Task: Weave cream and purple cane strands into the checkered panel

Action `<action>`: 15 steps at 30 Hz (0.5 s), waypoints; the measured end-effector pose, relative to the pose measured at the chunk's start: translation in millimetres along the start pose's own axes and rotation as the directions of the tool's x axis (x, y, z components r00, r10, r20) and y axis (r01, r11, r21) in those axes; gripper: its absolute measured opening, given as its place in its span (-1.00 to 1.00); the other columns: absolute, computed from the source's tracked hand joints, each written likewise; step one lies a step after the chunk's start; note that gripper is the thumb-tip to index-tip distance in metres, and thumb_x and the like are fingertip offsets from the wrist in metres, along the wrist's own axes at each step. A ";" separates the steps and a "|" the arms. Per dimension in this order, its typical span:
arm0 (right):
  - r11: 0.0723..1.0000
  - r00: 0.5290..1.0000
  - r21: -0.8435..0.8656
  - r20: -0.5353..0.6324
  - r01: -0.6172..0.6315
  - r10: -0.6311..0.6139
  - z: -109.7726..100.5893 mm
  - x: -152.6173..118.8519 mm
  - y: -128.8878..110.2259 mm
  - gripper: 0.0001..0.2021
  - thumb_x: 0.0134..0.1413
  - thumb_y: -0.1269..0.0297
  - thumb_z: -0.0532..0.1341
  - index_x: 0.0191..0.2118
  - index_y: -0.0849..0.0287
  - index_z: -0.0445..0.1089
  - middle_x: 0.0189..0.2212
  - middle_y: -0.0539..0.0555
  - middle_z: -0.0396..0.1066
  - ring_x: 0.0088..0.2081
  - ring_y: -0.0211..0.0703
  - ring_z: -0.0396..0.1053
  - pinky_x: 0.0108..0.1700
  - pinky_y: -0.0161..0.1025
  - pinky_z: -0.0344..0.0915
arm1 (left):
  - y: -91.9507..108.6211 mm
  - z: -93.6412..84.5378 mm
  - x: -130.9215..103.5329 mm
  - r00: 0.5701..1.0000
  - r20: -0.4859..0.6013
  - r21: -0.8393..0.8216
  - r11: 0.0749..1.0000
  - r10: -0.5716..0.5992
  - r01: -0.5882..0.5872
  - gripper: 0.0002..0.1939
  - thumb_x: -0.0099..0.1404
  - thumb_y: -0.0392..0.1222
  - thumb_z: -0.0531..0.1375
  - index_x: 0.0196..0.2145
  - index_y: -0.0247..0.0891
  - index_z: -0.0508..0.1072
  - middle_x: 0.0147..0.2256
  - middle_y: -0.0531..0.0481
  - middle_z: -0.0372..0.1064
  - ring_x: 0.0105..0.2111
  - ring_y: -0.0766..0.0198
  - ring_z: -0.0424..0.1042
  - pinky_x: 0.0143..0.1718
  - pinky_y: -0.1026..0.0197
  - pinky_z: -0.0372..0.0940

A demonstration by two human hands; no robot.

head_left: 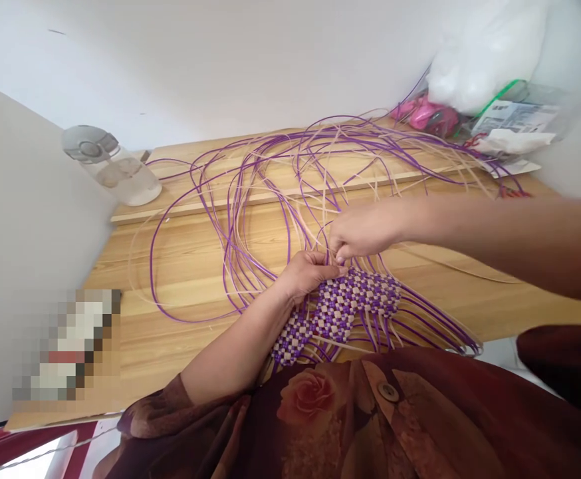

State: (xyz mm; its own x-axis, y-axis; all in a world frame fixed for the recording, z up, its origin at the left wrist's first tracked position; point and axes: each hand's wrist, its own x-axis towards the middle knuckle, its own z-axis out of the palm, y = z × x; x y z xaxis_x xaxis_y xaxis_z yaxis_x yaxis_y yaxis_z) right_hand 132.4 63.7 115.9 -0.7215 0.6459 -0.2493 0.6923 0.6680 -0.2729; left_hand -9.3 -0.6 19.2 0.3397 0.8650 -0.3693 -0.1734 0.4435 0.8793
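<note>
A woven piece in purple and beige [340,306] lies at the table's front edge, close to the body. Long purple and beige strands [231,219] run from it in loops across the table. My left hand [308,276] pinches the upper edge of the weave, thumb and fingers pressed together. Just above and to the right, my right hand [360,233] is closed, fingertips at the strands by that same edge. What exactly lies between its fingertips is too small to make out. More strands hang from the lower right side of the weave.
On the wooden table [185,266], a clear bottle with a grey lid [125,176] stands at the back left. A blurred-out flat object [74,342] lies at the left edge. Plastic bags [487,60] and a pink item [427,114] sit at the back right.
</note>
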 end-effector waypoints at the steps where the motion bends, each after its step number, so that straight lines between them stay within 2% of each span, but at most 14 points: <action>1: 0.998 0.987 -0.016 0.150 0.067 -0.064 -1.3 1.4 2.3 -0.85 0.13 0.37 0.26 -0.40 0.30 0.54 -0.50 -0.04 0.49 -0.43 -0.32 0.39 -0.30 -0.32 0.22 | -0.9 -0.7 1.4 1.000 0.012 -0.019 1.000 0.000 0.000 -0.66 -0.22 -0.14 0.50 -0.47 -0.35 0.58 -0.50 0.03 0.47 -0.49 0.35 0.36 -0.34 0.24 0.24; 2: 0.992 0.966 -0.016 0.229 0.124 -0.117 -1.3 1.6 4.9 -0.87 0.10 0.39 0.27 -0.41 0.27 0.55 -0.49 -0.02 0.51 -0.42 -0.31 0.39 -0.32 -0.32 0.19 | -1.6 -1.1 2.5 1.000 0.015 -0.025 1.000 -0.005 0.006 -0.65 -0.24 -0.14 0.51 -0.47 -0.35 0.58 -0.51 0.03 0.47 -0.49 0.36 0.36 -0.33 0.24 0.23; 3: 0.987 0.963 -0.004 0.217 0.163 -0.158 0.1 0.7 7.5 -0.88 0.07 0.39 0.27 -0.41 0.24 0.56 -0.45 0.00 0.52 -0.39 -0.29 0.40 -0.31 -0.32 0.18 | -2.2 -1.3 3.2 1.000 0.012 -0.026 1.000 -0.011 0.012 -0.65 -0.26 -0.15 0.52 -0.48 -0.35 0.59 -0.51 0.03 0.47 -0.49 0.37 0.35 -0.32 0.24 0.23; 4: 0.982 0.974 0.019 0.124 0.190 -0.191 2.7 -0.7 9.7 -0.90 0.05 0.39 0.29 -0.43 0.23 0.56 -0.43 0.02 0.53 -0.36 -0.26 0.41 -0.30 -0.31 0.19 | -2.7 -1.3 3.7 1.000 0.006 -0.025 1.000 -0.009 0.009 -0.64 -0.28 -0.17 0.52 -0.48 -0.36 0.59 -0.52 0.03 0.47 -0.49 0.37 0.35 -0.30 0.24 0.23; 6: 0.956 0.959 0.079 -0.025 0.284 -0.283 10.3 -3.1 12.7 -0.90 0.02 0.40 0.30 -0.46 0.22 0.55 -0.40 0.04 0.53 -0.33 -0.23 0.41 -0.26 -0.30 0.20 | -3.9 -1.2 4.1 1.000 0.000 -0.025 1.000 0.010 -0.010 -0.64 -0.31 -0.19 0.53 -0.50 -0.36 0.59 -0.53 0.04 0.47 -0.48 0.37 0.36 -0.26 0.23 0.23; 8: 0.922 0.931 0.130 -0.075 0.364 -0.357 18.1 -2.5 13.9 -0.89 0.02 0.43 0.28 -0.48 0.22 0.54 -0.41 0.03 0.51 -0.33 -0.24 0.40 -0.26 -0.30 0.19 | -5.9 -1.3 4.4 0.999 0.010 -0.027 0.999 0.033 -0.033 -0.65 -0.31 -0.20 0.53 -0.50 -0.35 0.59 -0.53 0.04 0.46 -0.45 0.36 0.37 -0.19 0.22 0.24; 12: 0.895 0.920 0.215 -0.058 0.390 -0.387 28.0 9.2 17.2 -0.83 0.10 0.43 0.20 -0.41 0.21 0.55 -0.46 0.01 0.50 -0.42 -0.28 0.36 -0.33 -0.30 0.15 | -9.8 -2.4 5.3 0.998 0.039 -0.038 0.998 0.046 -0.044 -0.62 -0.30 -0.23 0.54 -0.45 -0.34 0.59 -0.46 0.02 0.50 -0.36 0.30 0.42 -0.07 0.15 0.25; 15: 0.849 0.884 0.263 -0.037 0.459 -0.467 31.8 20.2 21.3 -0.81 0.13 0.42 0.17 -0.32 0.19 0.56 -0.39 0.01 0.54 -0.39 -0.27 0.39 -0.28 -0.31 0.18 | -10.5 -2.4 6.0 0.997 0.004 -0.075 0.995 0.073 -0.073 -0.57 -0.27 -0.23 0.54 -0.36 -0.32 0.61 -0.34 -0.03 0.54 -0.26 0.23 0.45 0.01 0.12 0.23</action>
State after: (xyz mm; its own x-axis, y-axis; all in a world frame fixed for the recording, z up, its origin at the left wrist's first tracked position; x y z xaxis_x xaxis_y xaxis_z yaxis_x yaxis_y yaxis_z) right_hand 132.3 79.2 75.5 -0.9604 0.2724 -0.0588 0.2535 0.7663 -0.5903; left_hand -7.6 0.5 7.0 0.3301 0.8942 -0.3025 -0.2664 0.3957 0.8789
